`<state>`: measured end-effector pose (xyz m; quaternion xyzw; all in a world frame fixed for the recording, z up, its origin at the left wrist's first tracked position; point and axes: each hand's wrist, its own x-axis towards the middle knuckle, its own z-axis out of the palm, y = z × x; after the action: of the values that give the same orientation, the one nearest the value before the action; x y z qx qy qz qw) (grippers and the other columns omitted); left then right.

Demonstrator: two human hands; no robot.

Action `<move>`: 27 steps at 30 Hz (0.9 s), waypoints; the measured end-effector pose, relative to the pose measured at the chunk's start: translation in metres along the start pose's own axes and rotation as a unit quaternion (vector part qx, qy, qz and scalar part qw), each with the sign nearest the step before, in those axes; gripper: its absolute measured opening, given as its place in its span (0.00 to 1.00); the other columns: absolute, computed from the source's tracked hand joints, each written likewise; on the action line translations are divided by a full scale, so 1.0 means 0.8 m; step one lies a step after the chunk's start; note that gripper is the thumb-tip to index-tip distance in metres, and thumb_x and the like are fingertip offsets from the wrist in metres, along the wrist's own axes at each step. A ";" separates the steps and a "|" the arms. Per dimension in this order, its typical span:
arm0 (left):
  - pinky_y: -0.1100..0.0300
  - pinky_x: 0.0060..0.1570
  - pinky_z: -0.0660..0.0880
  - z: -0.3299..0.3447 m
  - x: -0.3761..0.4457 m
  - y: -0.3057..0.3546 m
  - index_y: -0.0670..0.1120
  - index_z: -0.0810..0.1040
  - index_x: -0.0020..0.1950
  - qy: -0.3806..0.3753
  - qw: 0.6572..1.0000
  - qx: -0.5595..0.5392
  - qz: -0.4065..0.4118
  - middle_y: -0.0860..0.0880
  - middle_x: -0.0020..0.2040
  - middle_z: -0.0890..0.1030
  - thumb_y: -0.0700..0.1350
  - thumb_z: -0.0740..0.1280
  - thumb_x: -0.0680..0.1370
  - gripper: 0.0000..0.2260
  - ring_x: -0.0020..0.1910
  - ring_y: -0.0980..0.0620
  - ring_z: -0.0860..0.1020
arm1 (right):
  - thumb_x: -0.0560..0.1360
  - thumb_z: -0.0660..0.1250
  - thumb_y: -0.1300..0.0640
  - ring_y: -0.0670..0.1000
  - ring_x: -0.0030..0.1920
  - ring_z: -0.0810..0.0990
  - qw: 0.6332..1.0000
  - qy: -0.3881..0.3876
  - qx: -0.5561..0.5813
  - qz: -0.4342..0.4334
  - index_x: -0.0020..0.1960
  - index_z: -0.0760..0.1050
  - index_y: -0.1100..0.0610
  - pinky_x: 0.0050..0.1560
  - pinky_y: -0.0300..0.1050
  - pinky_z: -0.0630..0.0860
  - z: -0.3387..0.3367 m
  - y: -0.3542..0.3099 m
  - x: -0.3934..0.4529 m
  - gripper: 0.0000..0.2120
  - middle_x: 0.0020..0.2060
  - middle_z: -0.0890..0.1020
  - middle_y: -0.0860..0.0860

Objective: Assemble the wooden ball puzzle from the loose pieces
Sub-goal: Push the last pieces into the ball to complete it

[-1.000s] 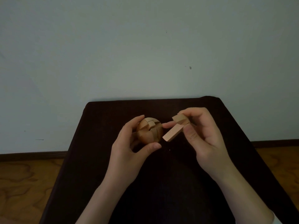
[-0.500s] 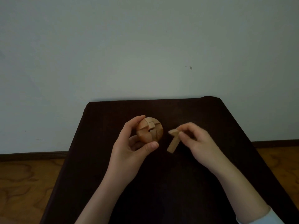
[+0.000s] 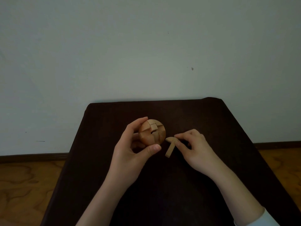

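Note:
My left hand [image 3: 130, 150] grips a partly built wooden ball [image 3: 152, 132] between the thumb below and the fingers behind, just above the dark table [image 3: 162, 185]. A small gap shows near the ball's middle. To its right, my right hand [image 3: 193, 147] pinches a loose T-shaped wooden piece [image 3: 171, 145] with a curved cap and a straight stem. The stem points down toward the table, and the piece is apart from the ball.
The dark table stands against a pale wall [image 3: 146, 54]. Wooden floor [image 3: 27, 185] lies on both sides below the baseboard. A white sleeve cuff [image 3: 259, 217] shows at my right wrist.
My right hand has lowered the T-shaped piece from beside the ball down toward the table and turned it stem-down. My left hand has kept the ball almost still.

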<state>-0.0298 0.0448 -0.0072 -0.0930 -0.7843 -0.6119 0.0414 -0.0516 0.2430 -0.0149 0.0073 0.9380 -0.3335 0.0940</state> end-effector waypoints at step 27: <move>0.55 0.56 0.77 0.007 -0.003 -0.003 0.62 0.69 0.66 0.031 0.996 0.059 0.053 0.58 0.60 0.77 0.56 0.72 0.65 0.30 0.59 0.57 0.77 | 0.64 0.74 0.51 0.52 0.52 0.85 0.794 -0.127 0.588 0.088 0.62 0.77 0.55 0.53 0.53 0.81 0.007 -0.063 -0.034 0.26 0.54 0.85 0.54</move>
<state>-0.0273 0.0492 -0.0110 -0.1130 -0.8112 -0.5642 0.1038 -0.0274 0.2017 0.0171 0.1008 0.5355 -0.8094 0.2191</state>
